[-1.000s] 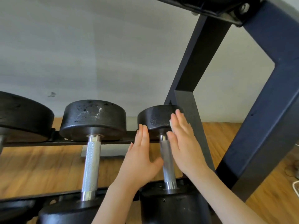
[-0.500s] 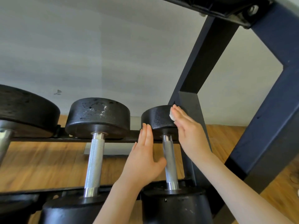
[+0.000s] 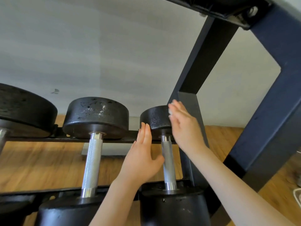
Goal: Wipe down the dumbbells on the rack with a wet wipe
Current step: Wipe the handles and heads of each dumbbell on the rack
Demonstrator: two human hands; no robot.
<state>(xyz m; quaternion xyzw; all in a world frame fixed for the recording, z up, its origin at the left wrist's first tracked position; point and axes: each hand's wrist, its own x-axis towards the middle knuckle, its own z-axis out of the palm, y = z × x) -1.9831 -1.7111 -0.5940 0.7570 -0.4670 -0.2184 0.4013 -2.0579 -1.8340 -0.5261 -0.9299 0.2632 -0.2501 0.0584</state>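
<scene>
Black far head of the right dumbbell (image 3: 155, 117) gets wiped: right hand (image 3: 185, 128) presses a wet wipe (image 3: 171, 111) under straight fingers; left hand (image 3: 141, 159), flat and empty, steadies. Next, probably the steel handle (image 3: 167, 159).

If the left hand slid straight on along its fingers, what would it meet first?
Probably the far head of the small dumbbell: the left hand's fingertips sit at its lower left edge, though depth is unclear.

I see soft, even daylight on the pale wall (image 3: 97, 46), no hard shadows. A wet sheen glints on the middle dumbbell head (image 3: 97, 111). My right hand (image 3: 184, 126) is smeared with motion blur; the wood floor (image 3: 40, 163) looks streaky. Wide-angle bending slants the rack frame (image 3: 276, 95) at right.
</scene>
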